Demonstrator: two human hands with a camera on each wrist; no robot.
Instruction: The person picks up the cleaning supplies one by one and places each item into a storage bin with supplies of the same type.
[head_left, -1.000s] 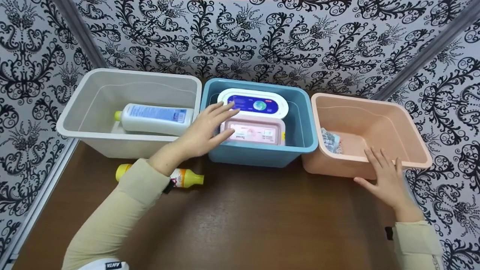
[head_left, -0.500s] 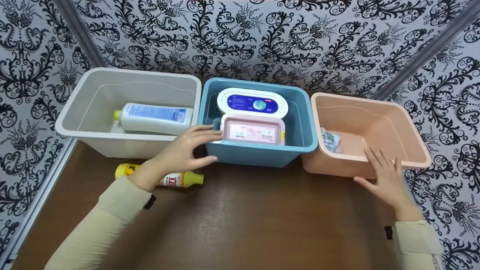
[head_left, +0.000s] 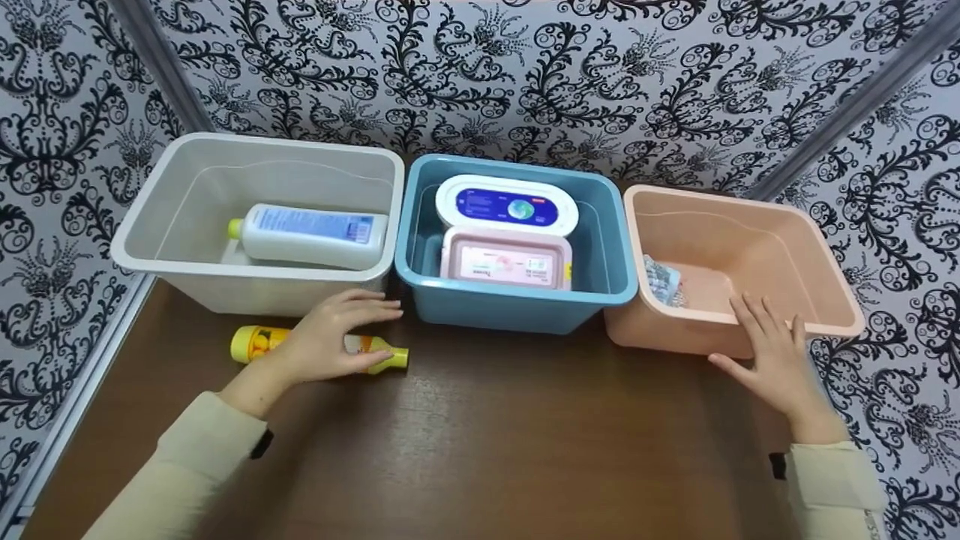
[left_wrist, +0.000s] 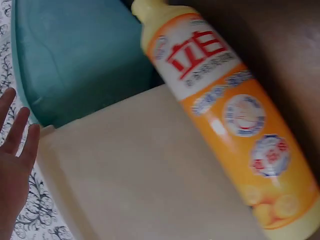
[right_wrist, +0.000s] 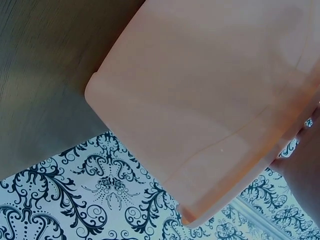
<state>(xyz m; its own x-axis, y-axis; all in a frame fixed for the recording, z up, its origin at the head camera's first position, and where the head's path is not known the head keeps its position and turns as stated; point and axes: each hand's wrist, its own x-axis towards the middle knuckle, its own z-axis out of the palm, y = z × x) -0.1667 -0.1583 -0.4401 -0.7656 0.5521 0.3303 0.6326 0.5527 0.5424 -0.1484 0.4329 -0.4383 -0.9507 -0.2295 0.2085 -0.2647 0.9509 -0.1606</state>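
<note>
A yellow dish soap bottle [head_left: 250,345] lies on its side on the brown table in front of the grey bin [head_left: 247,274]. My left hand [head_left: 322,341] hovers over the bottle's middle, fingers loosely bent and thumb apart, covering part of the label. In the left wrist view the hand [left_wrist: 12,165] is spread and apart from the bottle [left_wrist: 235,110]. My right hand [head_left: 776,367] rests its fingertips on the front rim of the peach bin [head_left: 690,319]. The right wrist view shows that bin's outer wall [right_wrist: 200,100] with part of the hand [right_wrist: 302,170] at its rim.
A white bottle [head_left: 311,236] lies in the grey bin. The blue bin [head_left: 495,311] in the middle holds a white oval pack [head_left: 506,206] and a pink box [head_left: 506,259]. A small crumpled packet [head_left: 662,283] lies in the peach bin. Patterned walls [head_left: 480,75] enclose the table.
My left hand has moved left and toward me, from over the blue bin down to the yellow bottle. My right hand has stayed on the peach rim.
</note>
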